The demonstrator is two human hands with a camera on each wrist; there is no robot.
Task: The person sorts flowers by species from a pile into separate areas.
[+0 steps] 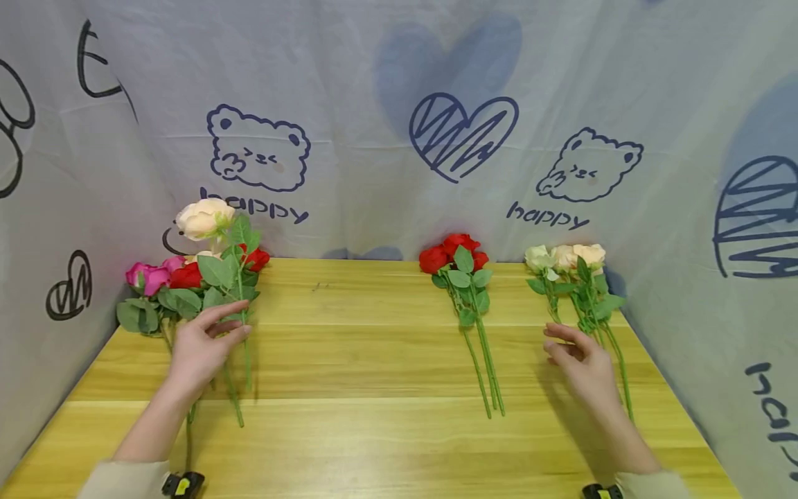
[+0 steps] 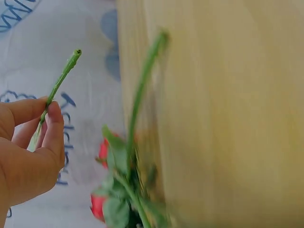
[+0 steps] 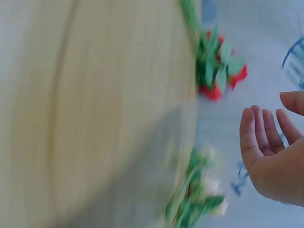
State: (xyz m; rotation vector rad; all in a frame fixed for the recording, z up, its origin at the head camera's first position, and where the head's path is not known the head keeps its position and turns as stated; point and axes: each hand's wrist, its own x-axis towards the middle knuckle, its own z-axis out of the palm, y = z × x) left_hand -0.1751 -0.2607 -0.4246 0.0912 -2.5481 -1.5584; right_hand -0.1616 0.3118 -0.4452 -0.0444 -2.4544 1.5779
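Where the left grip (image 1: 203,348) pinches, a cream rose (image 1: 204,220) extends above.

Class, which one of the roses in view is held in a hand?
The cream rose raised at the left: its stem is pinched in the left hand. The others lie on the table.

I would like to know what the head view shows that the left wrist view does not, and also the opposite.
Only the head view: the right hand, the held cream rose bloom, the magenta roses and the cream roses at far right.

Only the left wrist view: the dark spot in the held stem's tip.

Both: the left hand pinching the stem, red roses, wooden table and printed cloth.
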